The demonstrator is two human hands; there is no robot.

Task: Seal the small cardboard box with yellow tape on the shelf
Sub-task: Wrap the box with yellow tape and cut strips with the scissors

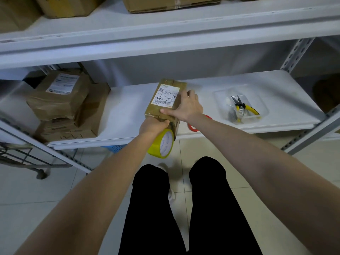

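A small cardboard box (pixel 166 99) with a white shipping label on top sits at the front edge of the white shelf (pixel 128 111), taped over in yellowish tape. My right hand (pixel 185 105) grips its right side, thumb along the near top edge. My left hand (pixel 152 126) is at the box's near end and holds a roll of yellow tape (pixel 162 144), which hangs below the shelf edge. Its fingers are mostly hidden behind the roll and the box.
Stacked brown parcels (pixel 60 103) fill the shelf's left part. A clear tray (pixel 242 105) with yellow-handled pliers (pixel 244 107) sits at the right. A red ring-shaped object (pixel 193 127) lies behind my right wrist. Larger boxes (pixel 165 3) stand on the upper shelf. A wire cart (pixel 27 159) is on the floor at left.
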